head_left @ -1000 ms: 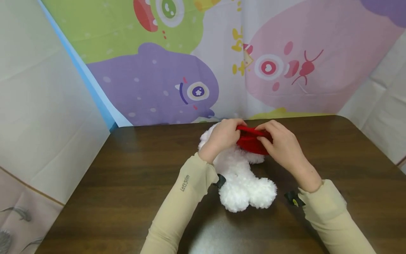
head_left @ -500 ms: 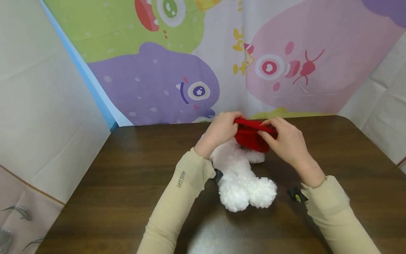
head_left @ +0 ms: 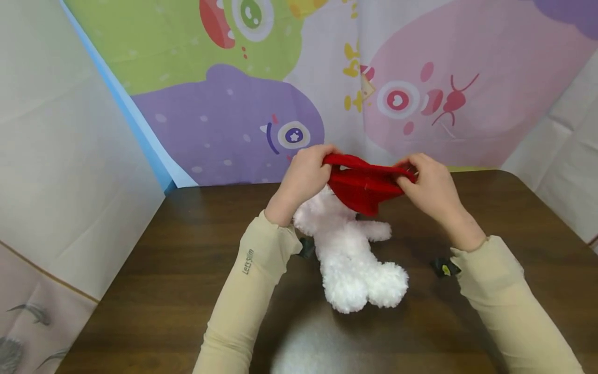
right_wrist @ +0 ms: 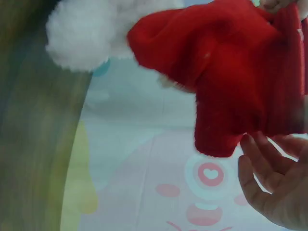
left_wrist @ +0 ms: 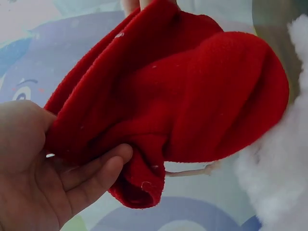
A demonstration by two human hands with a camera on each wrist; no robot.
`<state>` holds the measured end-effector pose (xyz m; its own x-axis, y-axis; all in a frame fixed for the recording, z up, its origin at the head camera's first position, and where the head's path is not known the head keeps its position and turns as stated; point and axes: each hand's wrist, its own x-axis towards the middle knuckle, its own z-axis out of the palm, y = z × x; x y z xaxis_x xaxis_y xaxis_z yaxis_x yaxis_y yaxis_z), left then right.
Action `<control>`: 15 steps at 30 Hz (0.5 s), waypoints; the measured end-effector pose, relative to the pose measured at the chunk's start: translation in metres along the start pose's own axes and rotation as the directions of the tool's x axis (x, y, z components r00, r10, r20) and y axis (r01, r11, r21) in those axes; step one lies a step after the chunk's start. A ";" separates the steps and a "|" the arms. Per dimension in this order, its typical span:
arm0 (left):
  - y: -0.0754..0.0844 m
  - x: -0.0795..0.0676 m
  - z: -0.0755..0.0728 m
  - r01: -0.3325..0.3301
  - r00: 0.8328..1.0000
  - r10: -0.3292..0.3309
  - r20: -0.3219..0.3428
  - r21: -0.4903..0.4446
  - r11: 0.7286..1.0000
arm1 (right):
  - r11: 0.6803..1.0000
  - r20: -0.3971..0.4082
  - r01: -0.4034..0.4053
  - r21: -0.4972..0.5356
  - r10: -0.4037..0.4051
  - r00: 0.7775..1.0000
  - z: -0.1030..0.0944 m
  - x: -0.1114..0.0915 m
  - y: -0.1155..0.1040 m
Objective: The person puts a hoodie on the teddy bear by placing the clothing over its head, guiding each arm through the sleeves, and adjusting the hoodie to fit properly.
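Note:
A small red fleece hooded doll top (head_left: 362,188) is stretched between my two hands, above the head end of a white plush toy (head_left: 348,257). My left hand (head_left: 306,171) pinches one end of its hem, and my right hand (head_left: 432,184) pinches the other end. A short sleeve (left_wrist: 142,185) and the rounded hood hang down, with a thin pale cord (left_wrist: 192,171) showing beneath in the left wrist view. The toy lies on the table, legs towards me, one arm (head_left: 376,230) out to the right. Its head is partly hidden behind the top and my left hand.
The dark wooden table (head_left: 201,259) spreads on both sides of the toy. Behind its far edge hangs a cloth backdrop (head_left: 224,119) with cartoon animals. Pale cloth panels (head_left: 70,156) stand at the left and right. Black cameras sit at both wrists.
Both hands have raised the red top up and away from the toy and moved apart, stretching its hem wider. More of the toy's head and arm now shows; the toy's body stays in place.

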<state>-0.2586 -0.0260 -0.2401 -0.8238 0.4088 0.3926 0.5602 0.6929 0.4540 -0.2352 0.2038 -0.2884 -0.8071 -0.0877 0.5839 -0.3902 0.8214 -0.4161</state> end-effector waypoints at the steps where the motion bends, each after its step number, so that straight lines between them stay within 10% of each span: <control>1: -0.001 0.001 -0.003 -0.002 1.000 0.002 -0.011 -0.003 1.000 | 1.000 -0.021 -0.006 0.007 0.006 1.000 0.000 0.003 0.001; 6: -0.009 0.007 -0.011 0.012 0.999 -0.012 -0.036 -0.002 1.000 | 0.998 -0.085 -0.065 -0.002 0.064 0.994 0.002 0.018 0.004; 15: -0.021 0.015 -0.014 0.042 0.995 -0.043 -0.091 -0.005 0.999 | 0.986 0.109 -0.137 0.092 0.127 0.986 0.011 0.042 0.002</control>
<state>-0.2817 -0.0424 -0.2326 -0.8357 0.3232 0.4441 0.5252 0.7068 0.4739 -0.2750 0.1958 -0.2723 -0.8934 -0.0436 0.4470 -0.3149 0.7705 -0.5542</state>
